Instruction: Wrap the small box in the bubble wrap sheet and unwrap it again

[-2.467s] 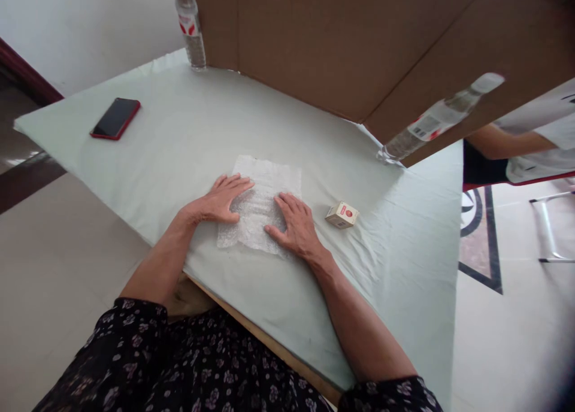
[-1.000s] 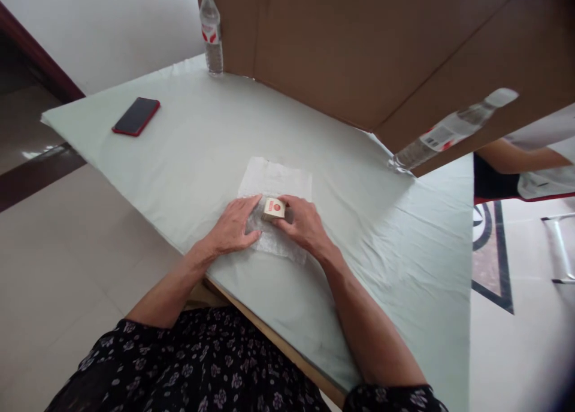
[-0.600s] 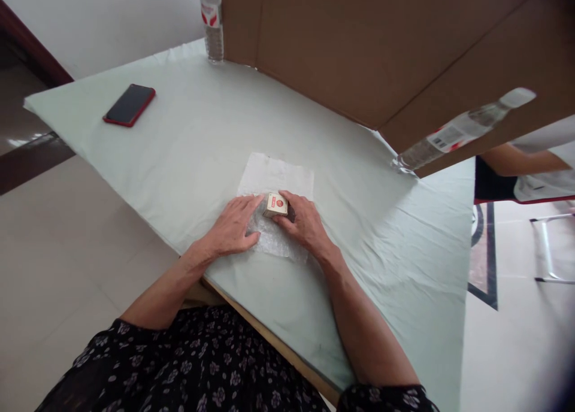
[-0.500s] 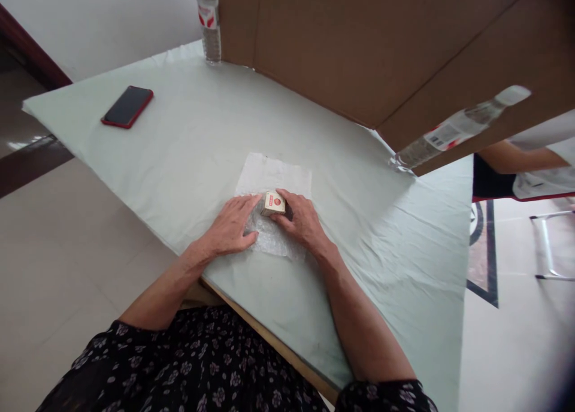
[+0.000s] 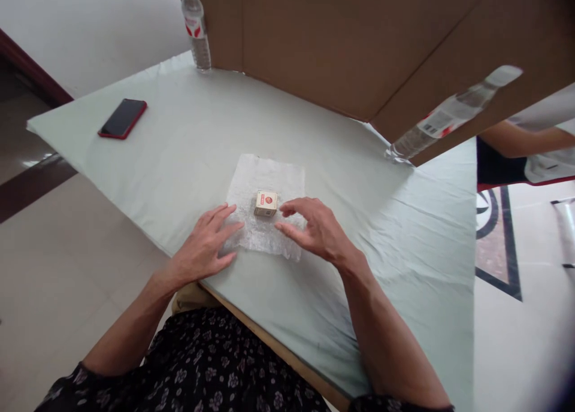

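Observation:
A small cream box (image 5: pixel 266 203) with red print rests on a sheet of bubble wrap (image 5: pixel 265 175), near its middle. My right hand (image 5: pixel 314 226) is just to the right of the box, thumb and fingers apart, holding nothing. On the other side, my left hand (image 5: pixel 207 242) is open with spread fingers, its tips at the left edge of the bubble wrap. Neither hand touches the box.
A pale green cloth (image 5: pixel 188 160) covers the table. A phone in a red case (image 5: pixel 123 118) lies at the left. Tall cardboard (image 5: pixel 305 41) stands behind, with a water bottle (image 5: pixel 196 32) and another bottle (image 5: pixel 449 118) against it. A person's arm (image 5: pixel 530 141) shows at right.
My right hand has let go of the small box and drawn back to the right. My left hand has moved away to the left. The box now sits alone on the bubble wrap.

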Available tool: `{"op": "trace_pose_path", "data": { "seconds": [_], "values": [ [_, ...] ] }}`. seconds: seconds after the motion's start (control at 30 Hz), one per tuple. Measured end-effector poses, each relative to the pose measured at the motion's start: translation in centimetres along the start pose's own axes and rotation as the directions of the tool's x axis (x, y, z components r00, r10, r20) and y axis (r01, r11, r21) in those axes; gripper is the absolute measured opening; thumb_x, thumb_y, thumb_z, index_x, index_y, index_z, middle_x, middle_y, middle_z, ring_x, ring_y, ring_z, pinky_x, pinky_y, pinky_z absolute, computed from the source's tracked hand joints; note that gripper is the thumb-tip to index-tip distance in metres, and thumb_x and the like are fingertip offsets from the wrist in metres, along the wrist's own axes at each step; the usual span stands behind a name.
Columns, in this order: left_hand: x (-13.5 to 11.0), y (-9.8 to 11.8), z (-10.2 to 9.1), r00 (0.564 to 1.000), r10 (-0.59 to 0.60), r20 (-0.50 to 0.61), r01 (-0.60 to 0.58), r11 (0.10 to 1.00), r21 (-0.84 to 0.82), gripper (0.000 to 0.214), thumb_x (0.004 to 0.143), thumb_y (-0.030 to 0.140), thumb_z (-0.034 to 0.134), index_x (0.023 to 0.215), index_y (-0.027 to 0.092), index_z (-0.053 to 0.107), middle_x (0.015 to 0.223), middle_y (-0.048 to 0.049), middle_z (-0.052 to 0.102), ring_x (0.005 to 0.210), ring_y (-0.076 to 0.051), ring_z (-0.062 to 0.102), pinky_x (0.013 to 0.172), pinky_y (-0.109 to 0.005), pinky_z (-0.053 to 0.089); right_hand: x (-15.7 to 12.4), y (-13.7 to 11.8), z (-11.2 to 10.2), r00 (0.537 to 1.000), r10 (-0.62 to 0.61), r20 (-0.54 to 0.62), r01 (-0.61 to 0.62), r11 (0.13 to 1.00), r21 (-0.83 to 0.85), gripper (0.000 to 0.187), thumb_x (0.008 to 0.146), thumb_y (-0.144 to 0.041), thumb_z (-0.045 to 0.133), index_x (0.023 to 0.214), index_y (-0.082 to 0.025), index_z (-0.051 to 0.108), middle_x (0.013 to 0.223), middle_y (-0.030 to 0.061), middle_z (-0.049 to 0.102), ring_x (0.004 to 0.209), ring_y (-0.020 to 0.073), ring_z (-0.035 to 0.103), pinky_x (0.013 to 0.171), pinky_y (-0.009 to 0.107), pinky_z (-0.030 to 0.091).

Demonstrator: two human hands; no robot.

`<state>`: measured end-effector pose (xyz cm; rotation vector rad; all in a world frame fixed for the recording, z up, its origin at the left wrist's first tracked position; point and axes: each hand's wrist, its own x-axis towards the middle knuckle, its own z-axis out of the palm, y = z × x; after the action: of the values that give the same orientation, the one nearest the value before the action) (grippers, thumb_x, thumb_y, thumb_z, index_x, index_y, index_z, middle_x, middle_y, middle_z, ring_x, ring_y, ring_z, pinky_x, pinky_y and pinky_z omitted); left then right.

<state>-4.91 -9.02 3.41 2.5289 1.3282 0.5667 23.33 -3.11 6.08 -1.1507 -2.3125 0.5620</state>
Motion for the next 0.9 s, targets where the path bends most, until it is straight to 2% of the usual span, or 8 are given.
{"op": "trace_pose_path", "data": {
  "seconds": [0.1,0.17,0.33,0.47,0.57,0.67,0.77,0.9],
  "values": [
    [0.8,0.4,1.3,0.999,0.023,-0.031,-0.022,0.999,0.039,0.040,0.084,0.014,0.063,0.125,0.015,0.065,0.153,-0.0217,0.046,0.147,-0.038,0.039,0.117,-0.058,0.039,-1.3,-2.1,0.8,0.984,-0.127,0.129,0.145,0.979,-0.141,0.033,0.089,-0.046,0.069,0.108,-0.019,0.066,0.103,0.0101,0.076,0.096,0.0273,0.066,0.090,0.043,0.043],
    [1.4,0.7,2.0,0.997,0.036,-0.075,-0.034,0.999,0.029,0.032,0.085,0.011,0.060,0.115,0.015,0.069,0.150,-0.0216,0.050,0.145,-0.037,0.042,0.117,-0.057,0.041,-2.4,-2.8,2.1,0.977,-0.123,0.175,0.166,0.951,-0.259,0.038,0.086,-0.043,0.072,0.112,-0.017,0.065,0.112,0.0141,0.074,0.099,0.0304,0.063,0.090,0.045,0.042],
    [2.9,0.7,1.9,0.979,-0.073,-0.191,0.050,0.991,-0.127,0.019,0.092,0.016,0.053,0.096,0.020,0.071,0.136,-0.0126,0.065,0.132,-0.029,0.058,0.111,-0.051,0.049,-3.6,-2.2,4.0,0.997,-0.073,0.032,0.079,0.914,-0.398,0.015,0.090,-0.012,0.055,0.097,-0.019,0.067,0.105,0.0108,0.076,0.092,0.0262,0.064,0.088,0.042,0.040],
    [5.1,0.0,0.2,0.976,-0.206,-0.074,0.186,0.959,-0.215,0.018,0.086,0.018,0.056,0.098,0.021,0.069,0.138,-0.0113,0.064,0.131,-0.029,0.058,0.112,-0.050,0.047,-1.7,-0.7,3.2,0.986,0.008,-0.166,-0.047,0.972,-0.231,0.014,0.094,-0.019,0.054,0.091,-0.022,0.067,0.104,0.0076,0.077,0.096,0.0238,0.068,0.087,0.039,0.043],
    [6.6,-0.3,-0.7,0.986,-0.155,0.065,0.164,0.969,-0.184,0.041,0.074,0.019,0.064,0.115,0.019,0.064,0.149,-0.0162,0.055,0.140,-0.033,0.050,0.115,-0.054,0.041,0.1,0.6,2.7,0.967,0.116,-0.226,-0.139,0.987,-0.086,0.012,0.092,-0.025,0.056,0.086,-0.023,0.066,0.111,0.0087,0.075,0.100,0.0246,0.069,0.086,0.039,0.047],
    [7.8,-0.1,-0.4,0.972,-0.228,0.056,0.234,0.939,-0.250,0.033,0.077,0.029,0.067,0.108,0.019,0.063,0.148,-0.0162,0.056,0.137,-0.033,0.052,0.113,-0.052,0.043,1.4,1.6,2.7,0.957,0.187,-0.222,-0.175,0.982,0.075,0.011,0.089,-0.028,0.057,0.081,-0.023,0.064,0.112,0.0091,0.074,0.099,0.0240,0.069,0.085,0.038,0.050],
    [9.0,0.1,0.5,0.933,-0.358,0.012,0.330,0.847,-0.417,0.017,0.083,0.036,0.063,0.088,0.020,0.064,0.139,-0.0111,0.064,0.120,-0.029,0.063,0.096,-0.042,0.053,2.2,2.1,2.8,0.953,0.240,-0.184,-0.190,0.949,0.253,0.015,0.086,-0.033,0.060,0.075,-0.023,0.062,0.111,0.0084,0.074,0.104,0.0241,0.069,0.090,0.038,0.051],
    [10.1,-0.2,1.6,0.894,-0.448,0.015,0.371,0.722,-0.584,0.020,0.083,0.039,0.064,0.078,0.020,0.064,0.119,-0.0063,0.074,0.098,-0.022,0.068,0.079,-0.032,0.052,3.1,2.3,2.9,0.932,0.356,-0.063,-0.284,0.829,0.483,0.021,0.081,-0.039,0.064,0.070,-0.021,0.060,0.110,0.0081,0.075,0.093,0.0219,0.069,0.082,0.035,0.052]
  ]
}}
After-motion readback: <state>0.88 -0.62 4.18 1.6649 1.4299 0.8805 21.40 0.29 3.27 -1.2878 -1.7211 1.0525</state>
